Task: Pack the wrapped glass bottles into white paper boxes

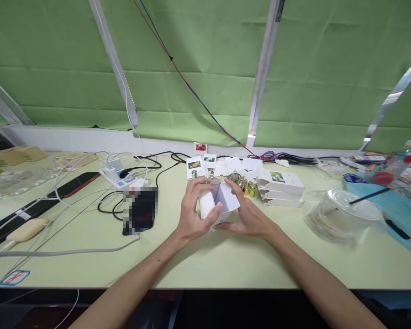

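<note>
Between my two hands is a small white cardboard box, its top open toward me and its inside showing. My left hand grips the left side, with the thumb at the near rim. The right hand holds the opposite side, its thumb low and its fingers along the upper edge. Just beyond the box stand several small gold and silver metallic pieces. To their right lies a stack of white boxes with a green picture on top. White cards with small pictures lie behind.
A power strip with white and black cables is on the left, near a dark, partly blurred-out phone. A lidded plastic cup in a clear bag stands at right, beside a blue sheet. Green blinds hang behind the table.
</note>
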Tool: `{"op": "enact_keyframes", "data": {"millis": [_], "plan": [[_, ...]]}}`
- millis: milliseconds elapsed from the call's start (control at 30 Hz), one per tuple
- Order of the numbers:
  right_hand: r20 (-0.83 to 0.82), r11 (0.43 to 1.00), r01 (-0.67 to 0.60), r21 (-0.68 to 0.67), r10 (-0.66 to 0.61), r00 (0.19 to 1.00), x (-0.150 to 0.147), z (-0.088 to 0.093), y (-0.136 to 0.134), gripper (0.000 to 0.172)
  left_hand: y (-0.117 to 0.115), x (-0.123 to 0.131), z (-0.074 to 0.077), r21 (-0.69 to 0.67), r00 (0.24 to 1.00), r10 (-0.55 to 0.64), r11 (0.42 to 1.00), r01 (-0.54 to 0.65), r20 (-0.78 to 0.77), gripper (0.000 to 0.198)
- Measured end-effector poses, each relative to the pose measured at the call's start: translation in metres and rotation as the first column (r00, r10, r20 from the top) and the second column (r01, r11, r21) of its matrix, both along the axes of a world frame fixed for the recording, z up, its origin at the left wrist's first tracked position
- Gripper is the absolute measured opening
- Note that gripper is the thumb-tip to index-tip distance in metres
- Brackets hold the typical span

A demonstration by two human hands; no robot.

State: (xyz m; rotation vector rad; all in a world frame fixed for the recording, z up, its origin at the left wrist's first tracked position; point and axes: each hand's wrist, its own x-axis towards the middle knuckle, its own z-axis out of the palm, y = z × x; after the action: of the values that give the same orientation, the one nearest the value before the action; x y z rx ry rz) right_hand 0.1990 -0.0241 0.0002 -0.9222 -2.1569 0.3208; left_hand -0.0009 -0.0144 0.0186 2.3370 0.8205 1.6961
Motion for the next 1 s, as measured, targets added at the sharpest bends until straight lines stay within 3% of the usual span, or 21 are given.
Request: {"op": "enact_keyframes", "data": {"millis": [533, 1000], "plan": [[-0.011, 0.999, 0.011, 0.043, -0.011, 1.000, -0.0018, -0.0014, 0.0034, 0.117, 0.0011, -0.0026, 0.0022, -0.002, 1.000, -0.005, 1.000, 0.005, -0.028, 0.026], [-0.043, 0.999, -0.025, -0.020, 0.024, 0.999, -0.0032, 0.0056, 0.0004, 0.113, 0.0020, -0.0061, -0.0023, -0.077, 0.998, 0.037, 0.996, -0.041, -0.050, 0.030]]}}
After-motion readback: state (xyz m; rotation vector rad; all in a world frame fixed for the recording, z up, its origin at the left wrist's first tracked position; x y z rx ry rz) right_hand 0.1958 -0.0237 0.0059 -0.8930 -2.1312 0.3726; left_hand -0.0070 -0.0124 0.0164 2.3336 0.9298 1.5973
